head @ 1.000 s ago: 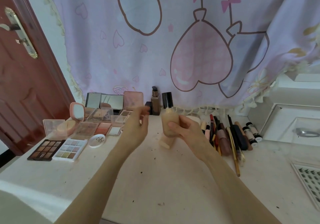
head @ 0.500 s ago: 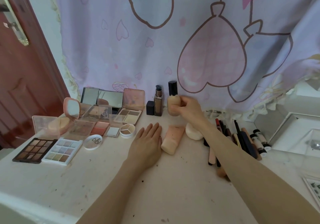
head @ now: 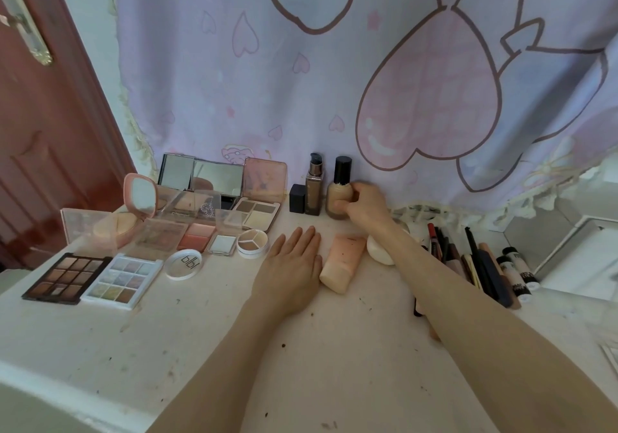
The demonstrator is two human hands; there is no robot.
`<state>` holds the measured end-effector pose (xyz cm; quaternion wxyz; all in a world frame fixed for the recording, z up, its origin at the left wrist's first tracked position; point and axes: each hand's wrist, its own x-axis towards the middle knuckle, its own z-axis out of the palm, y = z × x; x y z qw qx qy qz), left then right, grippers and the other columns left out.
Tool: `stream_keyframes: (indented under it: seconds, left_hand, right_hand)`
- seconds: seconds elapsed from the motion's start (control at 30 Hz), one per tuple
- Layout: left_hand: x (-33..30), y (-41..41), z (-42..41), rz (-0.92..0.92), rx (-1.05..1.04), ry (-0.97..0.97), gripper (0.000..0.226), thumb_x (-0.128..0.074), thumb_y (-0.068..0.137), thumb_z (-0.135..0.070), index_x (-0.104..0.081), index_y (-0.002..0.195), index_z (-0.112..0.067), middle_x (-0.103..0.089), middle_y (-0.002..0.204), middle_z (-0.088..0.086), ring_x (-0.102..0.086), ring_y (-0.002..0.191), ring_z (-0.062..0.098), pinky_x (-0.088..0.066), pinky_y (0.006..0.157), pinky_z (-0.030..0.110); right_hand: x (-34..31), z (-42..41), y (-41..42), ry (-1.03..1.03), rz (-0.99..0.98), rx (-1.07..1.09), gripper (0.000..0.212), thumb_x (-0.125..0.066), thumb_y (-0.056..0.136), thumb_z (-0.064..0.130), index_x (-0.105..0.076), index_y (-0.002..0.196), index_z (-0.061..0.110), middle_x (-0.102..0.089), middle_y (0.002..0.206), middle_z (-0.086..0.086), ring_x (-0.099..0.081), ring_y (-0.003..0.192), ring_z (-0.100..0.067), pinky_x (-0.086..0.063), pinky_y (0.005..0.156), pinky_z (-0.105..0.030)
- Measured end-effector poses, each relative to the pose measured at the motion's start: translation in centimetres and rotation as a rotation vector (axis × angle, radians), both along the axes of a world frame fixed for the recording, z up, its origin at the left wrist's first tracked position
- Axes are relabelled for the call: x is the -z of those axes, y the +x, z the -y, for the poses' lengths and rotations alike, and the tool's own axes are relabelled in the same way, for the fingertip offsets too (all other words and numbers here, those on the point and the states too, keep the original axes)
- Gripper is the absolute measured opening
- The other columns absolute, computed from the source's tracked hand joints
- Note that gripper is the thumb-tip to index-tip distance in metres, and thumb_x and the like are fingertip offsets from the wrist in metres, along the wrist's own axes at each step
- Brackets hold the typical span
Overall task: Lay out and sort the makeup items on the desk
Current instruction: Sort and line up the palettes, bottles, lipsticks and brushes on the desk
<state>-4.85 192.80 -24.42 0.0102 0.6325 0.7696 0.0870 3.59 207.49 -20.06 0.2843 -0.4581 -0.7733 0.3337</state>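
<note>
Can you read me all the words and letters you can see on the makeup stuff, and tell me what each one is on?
"blbl": dark letters on the round white lid, as best it reads, seen sideways.
Clear palette lid: a line of print, too blurred to read.
White tubes with dark bands at the right: markings too small to read.
Foundation bottle gripped by the right hand: no readable label.

"blbl" on round white compact lid [head: 183, 264]

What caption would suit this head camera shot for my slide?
Right hand grips a round foundation bottle upright at the desk's back, while the left hand rests flat beside a peach tube.
</note>
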Motion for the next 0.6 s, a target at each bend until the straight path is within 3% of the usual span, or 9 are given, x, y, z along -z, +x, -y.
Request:
stream_keyframes:
  seconds: [0.2,0.37,0.47,0.53,0.6]
  left_hand:
    - [0.2,-0.2,-0.1,0.047,0.009,0.046,0.048,-0.018,0.102,-0.028,-0.011,0.149,-0.020,-0.005,0.157,-0.007,-0.001,0.144,0.010,0.002,0.115,0.029]
    - [-0.1,-0.4,0.3,0.309,0.012,0.232,0.039,-0.029,0.100,-0.020,-0.041,0.138,-0.020,-0.038,0.146,-0.005,-0.027,0.137,0.009,-0.011,0.111,0.022]
    - [-0.9,0.1,1.2,0.523,-0.018,0.334,0.036,-0.040,0.097,-0.033,-0.051,0.129,-0.020,-0.054,0.126,-0.004,-0.042,0.121,0.010,-0.027,0.097,0.017]
    - [-1.3,0.5,1.7,0.503,0.033,0.356,0.047,-0.046,0.089,-0.049,-0.051,0.126,-0.021,-0.057,0.114,-0.005,-0.043,0.113,0.010,-0.029,0.090,0.017]
    - [-1.4,1.1,2.1,0.412,0.069,0.302,0.063,-0.047,0.081,-0.060,-0.047,0.129,-0.019,-0.054,0.111,-0.005,-0.042,0.109,0.012,-0.031,0.089,0.020]
  right_hand:
    - [-0.9,0.9,0.5,-0.037,0.019,0.027,0.021,-0.065,0.082,0.008,-0.063,0.103,0.002,-0.066,0.102,-0.012,-0.060,0.091,-0.021,-0.043,0.068,-0.023]
    - [-1.8,4.5,3.4,0.088,0.141,0.013,0.029,-0.053,0.092,0.012,-0.059,0.119,0.005,-0.061,0.119,-0.010,-0.055,0.111,-0.023,-0.039,0.090,-0.027]
    - [-1.3,7.3,5.4,0.143,0.119,0.009,0.027,-0.049,0.094,0.013,-0.061,0.118,0.009,-0.062,0.120,-0.007,-0.055,0.110,-0.019,-0.040,0.094,-0.025]
    - [-0.5,8.5,6.3,0.117,0.086,0.022,0.023,-0.048,0.095,0.014,-0.064,0.112,0.016,-0.063,0.116,-0.002,-0.054,0.108,-0.014,-0.036,0.096,-0.021]
    - [0.3,9.5,6.9,0.072,0.085,0.047,0.021,-0.046,0.095,0.019,-0.062,0.104,0.030,-0.062,0.116,0.004,-0.053,0.111,-0.012,-0.032,0.107,-0.029]
